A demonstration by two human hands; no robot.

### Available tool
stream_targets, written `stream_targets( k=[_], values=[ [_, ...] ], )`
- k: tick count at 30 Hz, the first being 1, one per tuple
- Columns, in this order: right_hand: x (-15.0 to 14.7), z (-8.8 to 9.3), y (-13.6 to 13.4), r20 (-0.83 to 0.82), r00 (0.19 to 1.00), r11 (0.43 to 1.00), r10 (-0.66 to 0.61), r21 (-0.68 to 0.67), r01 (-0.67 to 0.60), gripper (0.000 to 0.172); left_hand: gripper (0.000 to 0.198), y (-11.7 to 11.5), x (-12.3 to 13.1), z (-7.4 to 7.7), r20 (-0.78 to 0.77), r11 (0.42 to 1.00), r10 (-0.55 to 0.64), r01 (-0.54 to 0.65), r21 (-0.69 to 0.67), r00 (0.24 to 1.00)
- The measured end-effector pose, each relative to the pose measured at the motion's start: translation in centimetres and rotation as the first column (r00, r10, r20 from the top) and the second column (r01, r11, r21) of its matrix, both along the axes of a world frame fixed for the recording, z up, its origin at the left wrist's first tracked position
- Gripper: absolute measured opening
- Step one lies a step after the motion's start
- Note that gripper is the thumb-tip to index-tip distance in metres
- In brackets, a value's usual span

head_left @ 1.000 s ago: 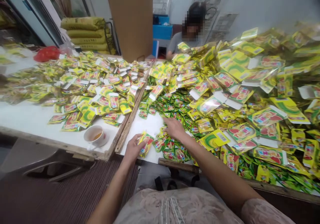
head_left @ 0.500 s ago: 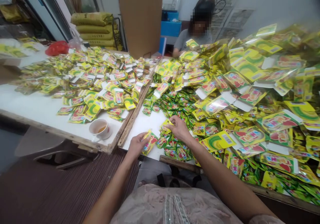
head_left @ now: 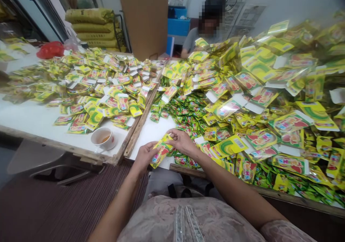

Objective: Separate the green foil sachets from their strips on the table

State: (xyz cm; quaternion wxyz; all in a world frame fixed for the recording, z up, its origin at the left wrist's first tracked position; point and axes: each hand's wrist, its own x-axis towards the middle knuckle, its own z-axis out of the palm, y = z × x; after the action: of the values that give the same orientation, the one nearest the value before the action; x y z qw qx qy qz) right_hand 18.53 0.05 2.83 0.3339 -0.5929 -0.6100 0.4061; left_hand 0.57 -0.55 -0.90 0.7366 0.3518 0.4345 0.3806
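My left hand is closed on a flat yellow-and-green printed packet, tilted above the table's front edge. At its upper end my right hand pinches a small yellow sachet. Sachet and packet overlap there, so I cannot tell whether one is inside the other. Just beyond the right hand lies a heap of small green sachets. Many larger yellow packets with white flaps are piled to the right.
A wooden strip divides the table. Left of it are a cup of brown liquid, a spread of yellow packets and a red bag. Another person sits across, behind the pile. Stacked yellow sacks stand behind.
My right hand has moved left with the yellow sachet, up to the packet in my left hand. The two hands were apart before. The whole view has shifted slightly.
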Motion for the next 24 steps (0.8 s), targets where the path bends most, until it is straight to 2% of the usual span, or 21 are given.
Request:
stream_targets(
  k=[2, 4, 7, 9, 10, 12, 15, 18, 21, 22, 24],
  values=[
    [0.2, 0.1, -0.1, 0.115, 0.992, 0.998, -0.050, 0.033, 0.046, 0.028, 0.048, 0.2, -0.4, 0.1, -0.007, 0.998, 0.052, -0.052, -0.046, 0.999],
    [0.5, -0.1, -0.4, 0.317, 0.945, 0.996, -0.083, 0.065, 0.065, 0.027, 0.052, 0.4, -1.0, 0.2, -0.022, 0.993, 0.086, -0.087, -0.075, 0.996],
    [0.4, -1.2, -1.0, 0.629, 0.777, 0.999, 0.019, 0.008, -0.031, 0.032, 0.055, 0.6, -1.8, 0.0, -0.042, 0.987, 0.134, -0.137, -0.081, 0.990],
    [-0.1, -2.1, -1.2, 0.721, 0.687, 0.996, 0.092, -0.050, -0.081, 0.034, 0.056, 0.6, -2.1, -0.2, -0.050, 0.983, 0.165, -0.169, -0.076, 0.985],
    [-0.4, -2.5, -1.3, 0.729, 0.677, 0.995, 0.096, -0.061, -0.076, 0.033, 0.056, 0.6, -2.2, -0.3, -0.056, 0.981, 0.173, -0.177, -0.074, 0.983],
    [-0.6, -3.0, -1.2, 0.705, 0.705, 0.997, 0.073, -0.066, -0.036, 0.024, 0.055, 0.6, -2.4, -0.5, -0.069, 0.981, 0.175, -0.180, -0.069, 0.982],
    [-0.2, -2.6, -0.7, 0.643, 0.765, 0.998, 0.025, -0.060, 0.017, 0.015, 0.053, 0.6, -2.5, -0.8, -0.105, 0.983, 0.170, -0.176, -0.052, 0.980],
    [0.6, -1.4, -0.1, 0.493, 0.870, 0.999, -0.015, -0.026, 0.032, 0.025, 0.049, 0.7, -2.5, -0.8, -0.160, 0.989, 0.140, -0.144, -0.013, 0.977],
    [1.0, -0.4, 0.4, 0.219, 0.975, 0.999, 0.038, -0.008, -0.037, 0.031, 0.049, 0.6, -2.1, -0.4, -0.117, 0.998, 0.060, -0.060, 0.008, 0.991],
    [1.0, -0.1, 0.5, 0.164, 0.983, 0.997, 0.078, -0.012, -0.077, 0.030, 0.049, 0.5, -2.0, -0.2, -0.086, 0.999, 0.035, -0.034, 0.011, 0.996],
    [0.9, 0.3, 0.7, 0.158, 0.976, 0.989, 0.150, -0.029, -0.148, 0.025, 0.047, 0.4, -1.8, 0.1, -0.041, 1.000, 0.000, 0.001, 0.019, 0.999]
  ],
)
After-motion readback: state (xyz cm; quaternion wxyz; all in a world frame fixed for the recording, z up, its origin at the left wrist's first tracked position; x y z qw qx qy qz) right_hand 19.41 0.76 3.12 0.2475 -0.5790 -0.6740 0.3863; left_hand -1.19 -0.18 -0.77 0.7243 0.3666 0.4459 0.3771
